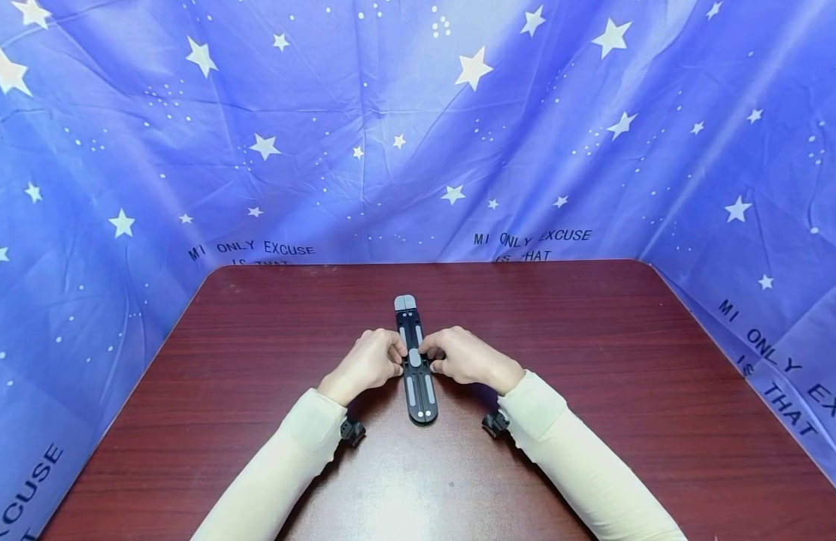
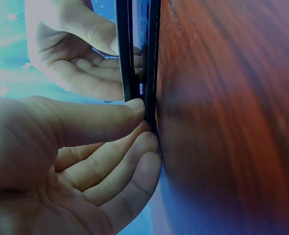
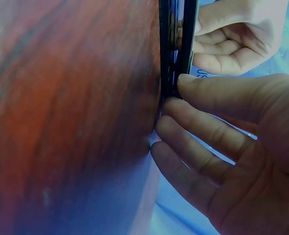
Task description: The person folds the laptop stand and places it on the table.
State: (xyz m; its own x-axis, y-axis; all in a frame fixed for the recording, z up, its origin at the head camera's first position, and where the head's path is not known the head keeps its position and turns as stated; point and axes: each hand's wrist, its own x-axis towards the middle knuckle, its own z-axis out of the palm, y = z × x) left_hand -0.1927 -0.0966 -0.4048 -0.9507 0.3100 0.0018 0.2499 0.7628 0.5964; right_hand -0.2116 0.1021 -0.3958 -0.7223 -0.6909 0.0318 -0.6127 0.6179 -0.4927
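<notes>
A long, narrow folded laptop stand [image 1: 420,394], black with grey pads, lies lengthwise near the middle of the table. My left hand [image 1: 371,361] pinches its left edge about halfway along, beside the oval pad [image 1: 414,358]. Opposite it, my right hand [image 1: 471,359] pinches the right edge. From the side, the left wrist view shows two thin black layers with a gap; my left thumb [image 2: 105,120] presses at the stand's edge with curled fingers below. In the right wrist view my right thumb [image 3: 223,93] touches the outer layer, the fingertips close to the tabletop.
The stand lies on a dark red wood-grain table [image 1: 594,338] with rounded far corners. Behind and beside it hangs a blue curtain [image 1: 364,98] with white stars and printed words. A small black wrist device [image 1: 352,430] sits by each cream sleeve [image 1: 276,466].
</notes>
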